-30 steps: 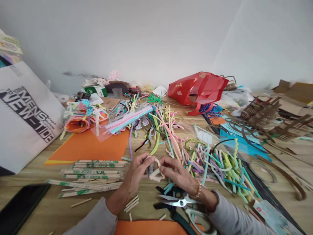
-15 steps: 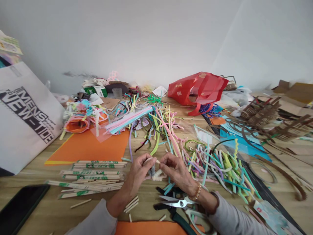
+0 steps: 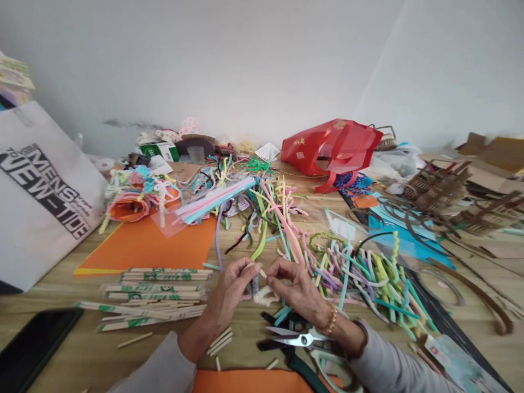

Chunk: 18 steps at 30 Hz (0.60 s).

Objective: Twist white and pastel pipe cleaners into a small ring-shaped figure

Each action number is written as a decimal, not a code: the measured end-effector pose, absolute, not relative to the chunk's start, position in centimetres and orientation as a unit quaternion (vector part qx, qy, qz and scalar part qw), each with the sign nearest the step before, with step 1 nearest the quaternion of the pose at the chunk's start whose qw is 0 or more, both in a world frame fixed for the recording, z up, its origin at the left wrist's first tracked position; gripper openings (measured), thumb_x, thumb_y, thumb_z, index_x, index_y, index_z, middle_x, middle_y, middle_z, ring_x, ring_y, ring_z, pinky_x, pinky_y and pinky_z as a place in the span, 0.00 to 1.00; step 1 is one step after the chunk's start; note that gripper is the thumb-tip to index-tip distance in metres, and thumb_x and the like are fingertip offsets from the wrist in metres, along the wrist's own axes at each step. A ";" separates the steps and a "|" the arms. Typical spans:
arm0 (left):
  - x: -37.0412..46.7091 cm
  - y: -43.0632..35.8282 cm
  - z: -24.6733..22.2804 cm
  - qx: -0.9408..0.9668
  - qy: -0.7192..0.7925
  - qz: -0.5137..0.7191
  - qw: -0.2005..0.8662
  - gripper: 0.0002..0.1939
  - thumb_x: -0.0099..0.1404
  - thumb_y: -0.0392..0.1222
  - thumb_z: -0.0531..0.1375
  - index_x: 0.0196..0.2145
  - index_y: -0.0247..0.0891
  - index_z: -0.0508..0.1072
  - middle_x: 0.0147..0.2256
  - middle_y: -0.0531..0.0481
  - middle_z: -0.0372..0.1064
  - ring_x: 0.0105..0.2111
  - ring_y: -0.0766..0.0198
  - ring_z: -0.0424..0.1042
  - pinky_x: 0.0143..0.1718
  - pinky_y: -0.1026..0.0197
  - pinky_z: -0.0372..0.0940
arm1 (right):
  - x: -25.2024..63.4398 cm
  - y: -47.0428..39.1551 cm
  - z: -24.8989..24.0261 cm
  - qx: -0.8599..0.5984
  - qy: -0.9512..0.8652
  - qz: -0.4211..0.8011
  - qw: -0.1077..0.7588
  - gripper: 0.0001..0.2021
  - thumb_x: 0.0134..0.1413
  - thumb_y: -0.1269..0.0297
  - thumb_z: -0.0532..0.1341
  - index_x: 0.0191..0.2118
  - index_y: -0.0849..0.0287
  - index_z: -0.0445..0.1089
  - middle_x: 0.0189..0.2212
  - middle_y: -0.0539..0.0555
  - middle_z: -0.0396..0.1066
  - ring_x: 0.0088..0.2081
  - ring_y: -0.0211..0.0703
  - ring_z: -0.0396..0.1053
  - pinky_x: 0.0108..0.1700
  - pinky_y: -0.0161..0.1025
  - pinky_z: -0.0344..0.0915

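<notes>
My left hand [image 3: 233,289] pinches a cream pipe cleaner [image 3: 265,296] between thumb and forefinger, above the table. My right hand [image 3: 297,288], with a beaded bracelet on the wrist, is closed on the same strand just to the right. Part of the pipe cleaner shows bent below the fingertips; the rest is hidden by my fingers. A small grey fuzzy piece [image 3: 254,285] shows beside the left fingertips. Silver scissors [image 3: 303,339] lie open under my right wrist, on top of dark-handled cutters [image 3: 301,371].
Wrapped chopsticks [image 3: 159,287] and short cut sticks [image 3: 220,343] lie left, near a phone [image 3: 36,349]. Pipe cleaners [image 3: 368,278] are heaped right and behind. Orange sheets [image 3: 151,245], a white bag [image 3: 49,202], a red bag [image 3: 327,147] and brown woven pieces [image 3: 436,185] surround them.
The arch of cream pipe cleaner between my fingertips has flattened to a short straight length. The loop below has shifted slightly. Both hands stay in nearly the same place.
</notes>
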State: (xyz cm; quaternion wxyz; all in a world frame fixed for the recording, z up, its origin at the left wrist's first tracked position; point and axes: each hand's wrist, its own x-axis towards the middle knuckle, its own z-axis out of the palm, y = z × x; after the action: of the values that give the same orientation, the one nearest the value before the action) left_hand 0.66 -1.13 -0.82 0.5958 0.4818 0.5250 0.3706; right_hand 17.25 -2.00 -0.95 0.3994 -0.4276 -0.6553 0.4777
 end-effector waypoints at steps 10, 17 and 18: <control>0.6 -1.2 -0.6 0.454 0.515 0.359 0.633 0.16 0.57 0.54 0.60 0.27 0.39 0.64 0.25 0.56 0.59 0.28 0.64 0.63 0.29 0.62 0.68 | 17.2 -2.0 -0.6 -0.419 -0.633 0.511 0.403 0.09 0.55 0.61 0.60 0.31 0.62 0.66 0.24 0.48 0.63 0.26 0.34 0.60 0.30 0.32 0.58; 0.1 -0.2 -1.5 0.353 0.477 0.446 0.670 0.16 0.54 0.53 0.64 0.28 0.38 0.67 0.24 0.56 0.66 0.24 0.67 0.66 0.25 0.67 0.62 | 17.5 -1.5 -1.2 -0.412 -0.605 0.535 0.421 0.15 0.56 0.52 0.60 0.37 0.62 0.68 0.30 0.51 0.66 0.31 0.37 0.62 0.33 0.33 0.59; 0.1 -0.1 -1.6 0.339 0.471 0.459 0.673 0.15 0.54 0.52 0.64 0.28 0.38 0.68 0.24 0.56 0.67 0.24 0.67 0.67 0.25 0.67 0.62 | 17.6 -1.4 -1.4 -0.412 -0.603 0.536 0.422 0.16 0.54 0.52 0.61 0.38 0.62 0.69 0.30 0.51 0.67 0.32 0.38 0.63 0.33 0.34 0.59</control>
State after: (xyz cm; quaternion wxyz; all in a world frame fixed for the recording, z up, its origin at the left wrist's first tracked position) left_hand 0.12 -0.07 -1.58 0.6727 0.3387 0.4713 0.4590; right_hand 17.61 -1.37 -1.36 0.4223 -0.4123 -0.6034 0.5362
